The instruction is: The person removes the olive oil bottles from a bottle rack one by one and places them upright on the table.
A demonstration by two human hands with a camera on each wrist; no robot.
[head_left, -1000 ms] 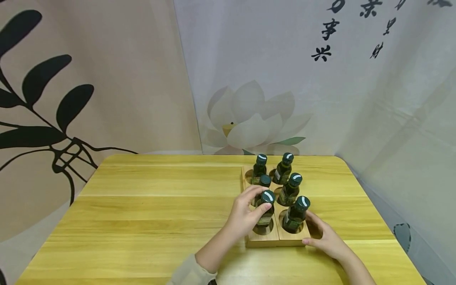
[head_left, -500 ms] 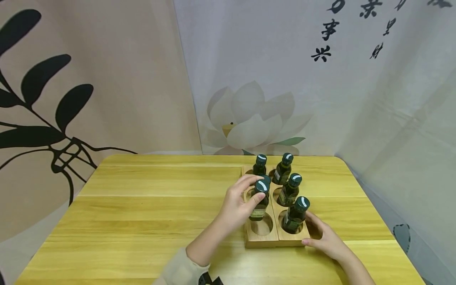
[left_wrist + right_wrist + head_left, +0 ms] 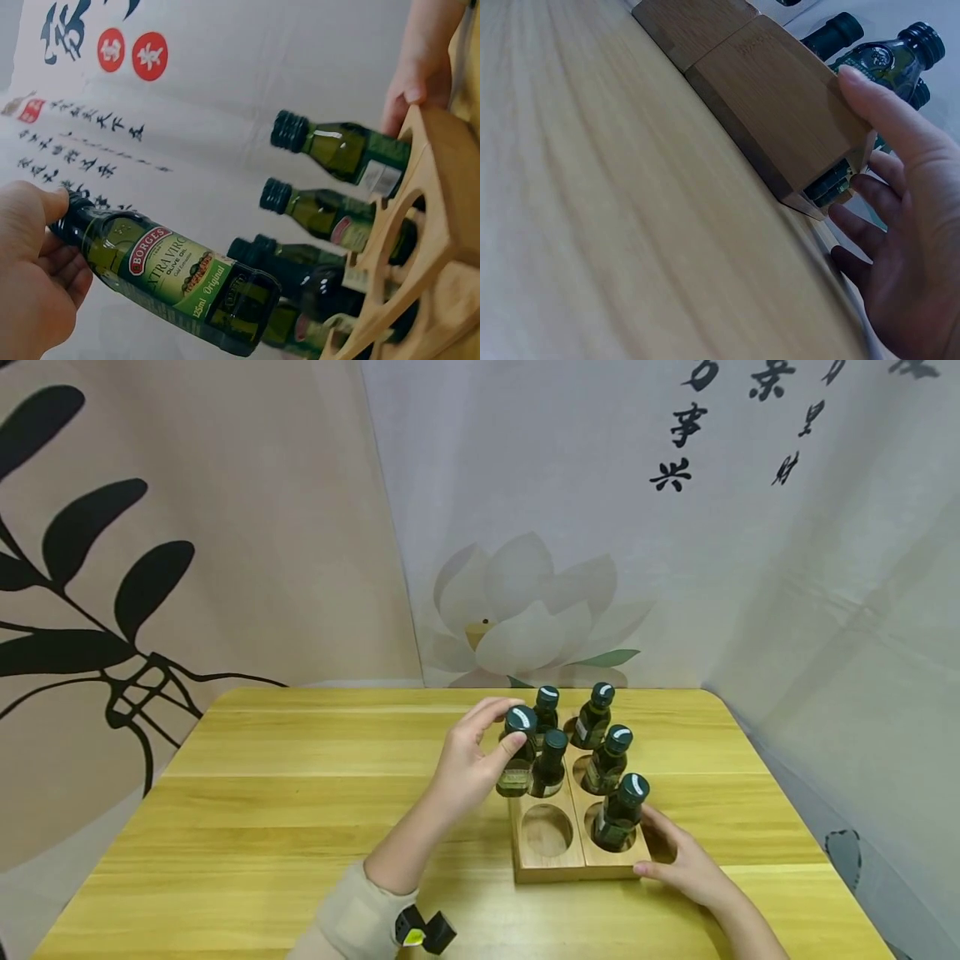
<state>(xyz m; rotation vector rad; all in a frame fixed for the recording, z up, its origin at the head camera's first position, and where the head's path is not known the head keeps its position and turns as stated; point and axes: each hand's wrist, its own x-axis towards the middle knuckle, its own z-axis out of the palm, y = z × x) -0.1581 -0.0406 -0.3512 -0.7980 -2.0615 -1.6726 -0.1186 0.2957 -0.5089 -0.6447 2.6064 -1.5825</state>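
My left hand [image 3: 463,762] pinches a small dark green olive oil bottle [image 3: 514,775] by its cap and neck. In the left wrist view the bottle leans, and its yellow-green label [image 3: 176,270] reads Borges. It hangs over the left edge of a two-row wooden bottle rack [image 3: 547,874]. The front left hole [image 3: 546,832] of the rack holds no bottle. At the rack's front right corner, my right hand [image 3: 688,864] grips it, thumb on the front face and fingers along the side, as the right wrist view also shows.
Two bottles stand in the rack's left row, including a near one [image 3: 551,764]. Three fill the right row, the nearest bottle [image 3: 620,817] beside my right hand. The wooden table [image 3: 300,827] reaches back to a printed cloth [image 3: 300,527].
My left hand has lifted the bottle out of the front left hole and carried it left and away from me. The right hand has stayed at the rack's corner.
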